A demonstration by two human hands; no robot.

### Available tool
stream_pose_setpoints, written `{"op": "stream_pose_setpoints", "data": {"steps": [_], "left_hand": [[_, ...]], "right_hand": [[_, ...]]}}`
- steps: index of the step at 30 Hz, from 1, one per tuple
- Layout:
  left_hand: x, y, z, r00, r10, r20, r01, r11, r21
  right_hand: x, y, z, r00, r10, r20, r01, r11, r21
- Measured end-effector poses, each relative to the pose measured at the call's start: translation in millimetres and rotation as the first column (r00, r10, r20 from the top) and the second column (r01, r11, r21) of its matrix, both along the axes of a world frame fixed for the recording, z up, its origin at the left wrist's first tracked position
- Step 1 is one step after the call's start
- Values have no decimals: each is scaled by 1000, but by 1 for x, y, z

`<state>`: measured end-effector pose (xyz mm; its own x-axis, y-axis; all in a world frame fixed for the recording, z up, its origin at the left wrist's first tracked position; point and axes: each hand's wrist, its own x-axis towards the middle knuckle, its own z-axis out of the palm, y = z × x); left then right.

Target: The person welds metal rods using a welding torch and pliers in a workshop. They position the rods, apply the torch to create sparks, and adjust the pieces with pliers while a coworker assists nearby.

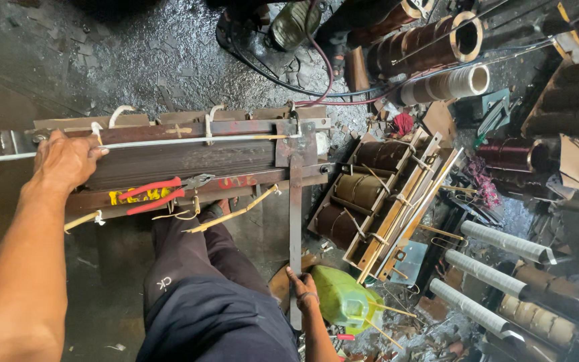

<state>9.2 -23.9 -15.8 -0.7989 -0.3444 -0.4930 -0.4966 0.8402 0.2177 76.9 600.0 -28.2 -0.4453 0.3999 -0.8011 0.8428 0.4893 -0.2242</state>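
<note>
Left hand (pixel 65 161) lies palm down, fingers curled loosely over the top edge of the laminated steel core (pixel 182 159), which sits clamped between rusty angle-iron rails (pixel 169 127) straight ahead of the person; nothing is pinched in the hand, it simply presses on the stack. Right hand (pixel 301 287) is closed around the lower end of a long flat steel bar (pixel 295 228) that runs up to the right end of the core. One pair of red-handled pliers (pixel 159 192) rests on the near rail, just right of the left hand and apart from it. Four white tape ties (pixel 120 111) loop over the core's far edge (the fourth is half hidden). Beside the right hand, touching the bar's side, one lime-green plastic jug (pixel 343 298); contents cannot be made out. Right of the core, a shallow wooden frame (pixel 387 201) holds three brown paper-wrapped coils (pixel 353 191) in a row. Further right, three white folded paper sleeves (pixel 490 275) lie side by side on the floor. At the top, three large copper-wound cylinders (pixel 430 43) lie on their sides. The person's dark trousers (pixel 202 295) fill the lower middle.
</note>
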Motion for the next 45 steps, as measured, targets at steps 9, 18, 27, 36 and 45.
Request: {"op": "stream_pose_setpoints", "data": {"steps": [9,18,27,36,45], "left_hand": [[0,2,2,999,-20,-41,19,1000,-14],[-1,1,3,999,-40,-31,39,999,-26],[-2,1,4,1000,13,17,-13,1000,14],[-2,1,2,1000,10,-6,-10,1000,9],[3,3,8,999,-19,-36,19,1000,-18]], "right_hand": [[1,4,1,994,87,63,-90,995,38],[2,5,0,991,121,61,-124,991,41],[2,5,-1,991,110,74,-112,993,23],[0,5,0,978,179,112,-185,982,43],[-3,10,-4,958,259,126,-267,963,50]]}}
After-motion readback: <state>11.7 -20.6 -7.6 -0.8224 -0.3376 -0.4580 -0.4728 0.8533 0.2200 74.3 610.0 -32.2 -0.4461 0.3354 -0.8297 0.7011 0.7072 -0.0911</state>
